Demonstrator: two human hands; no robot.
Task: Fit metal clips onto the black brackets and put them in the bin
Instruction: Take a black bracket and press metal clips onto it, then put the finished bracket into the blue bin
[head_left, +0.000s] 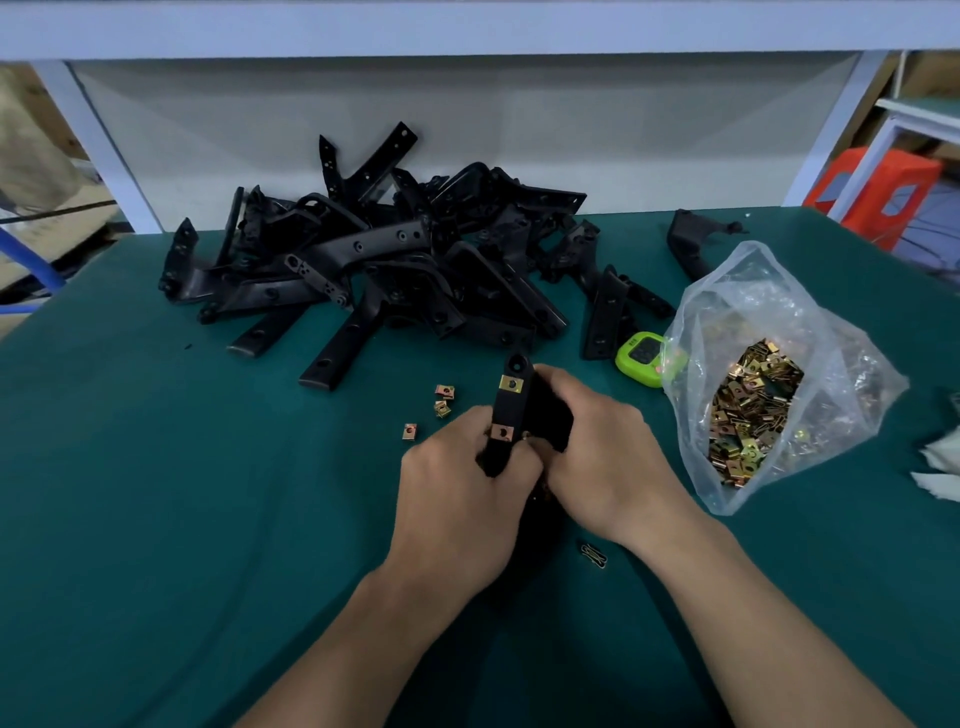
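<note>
My left hand and right hand both grip one black bracket above the green mat, two metal clips already seated on it (bin out of view), while the pile of brackets behind and the bag of clips suggest most work remains.

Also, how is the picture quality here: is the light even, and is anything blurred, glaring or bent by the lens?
Head view: light dim and even, no hard shadows; the plastic bag shows pale glare; the bracket pile is so dark its parts merge; the wide lens leans the white frame posts outward; left hand and right hand look slightly soft.
</note>
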